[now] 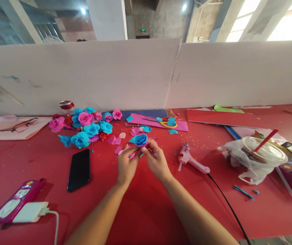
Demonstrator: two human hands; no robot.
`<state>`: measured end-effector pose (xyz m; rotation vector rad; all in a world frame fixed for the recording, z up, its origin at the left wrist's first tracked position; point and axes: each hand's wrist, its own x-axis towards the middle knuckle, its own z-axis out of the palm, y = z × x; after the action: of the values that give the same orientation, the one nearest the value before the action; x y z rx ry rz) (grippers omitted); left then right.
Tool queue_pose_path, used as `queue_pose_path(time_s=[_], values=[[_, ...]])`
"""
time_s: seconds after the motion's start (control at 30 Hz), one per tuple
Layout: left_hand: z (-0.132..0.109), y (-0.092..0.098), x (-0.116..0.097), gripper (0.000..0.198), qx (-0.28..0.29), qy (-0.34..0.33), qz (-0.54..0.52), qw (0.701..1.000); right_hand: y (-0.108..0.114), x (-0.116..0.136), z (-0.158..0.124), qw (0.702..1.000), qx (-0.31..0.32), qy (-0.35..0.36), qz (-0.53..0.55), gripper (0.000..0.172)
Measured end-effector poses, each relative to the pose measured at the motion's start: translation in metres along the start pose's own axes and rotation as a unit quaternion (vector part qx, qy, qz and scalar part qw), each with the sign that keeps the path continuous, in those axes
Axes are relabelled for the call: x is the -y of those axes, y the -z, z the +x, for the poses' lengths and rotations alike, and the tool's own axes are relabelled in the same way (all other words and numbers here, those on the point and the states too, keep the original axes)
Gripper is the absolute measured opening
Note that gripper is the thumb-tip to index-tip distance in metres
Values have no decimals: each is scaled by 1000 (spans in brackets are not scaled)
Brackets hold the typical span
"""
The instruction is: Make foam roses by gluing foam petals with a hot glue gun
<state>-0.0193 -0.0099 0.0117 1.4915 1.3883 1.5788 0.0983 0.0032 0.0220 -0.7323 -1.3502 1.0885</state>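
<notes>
Blue paper, curled into a rose with pink showing beneath it, sits between the two hands: this flower [141,140] is held up over the middle of the worktop [146,211], rather toward its far edge. Judging by the grip, the step in hand is shaping or settling the outer pink layer around the blue curl. That calls for a light, steady pinch at the base from one side, leaving the other fingers to turn or press the paper without crushing it.

Both forearms come in over the near edge and slant together, so the hands almost meet at the flower. The left hand [127,166] grasps its left underside, thumb and fingers drawn together. The right hand [158,161] pinches the right side, thumb on the near face, forefinger curled behind. Whether any fingertips touch under the base is hidden.

The glue gun [192,161] lies right of the right hand, its cord [227,197] running to the near edge. Finished flowers [92,129] cluster left of centre near the far edge, beyond the phone [79,170].
</notes>
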Motion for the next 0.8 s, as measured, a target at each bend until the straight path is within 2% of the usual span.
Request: queue_pose_path(time_s=[0.13, 0.2, 0.3, 0.4, 0.53, 0.7, 0.8], values=[[2, 3, -4, 29, 8, 45, -161, 986, -2, 0, -1, 998, 6, 0, 55, 19], [2, 3, -6, 29, 39, 62, -210, 975, -4, -3, -2, 997, 13, -3, 72, 19], [1, 2, -8, 25, 69, 75, -215, 971, -5, -8, -3, 997, 15, 1, 75, 20], [0, 1, -9, 29, 52, 74, -193, 977, -4, -11, -3, 997, 25, -2, 72, 19], [0, 3, -8, 23, 43, 79, -181, 979, -3, -9, -2, 997, 42, -15, 65, 22], [1, 4, -7, 26, 28, 94, -233, 967, -1, -5, -2, 996, 71, -15, 50, 22], [3, 4, -4, 26, 27, 103, -272, 956, -1, -7, -3, 996, 67, -35, 50, 23]])
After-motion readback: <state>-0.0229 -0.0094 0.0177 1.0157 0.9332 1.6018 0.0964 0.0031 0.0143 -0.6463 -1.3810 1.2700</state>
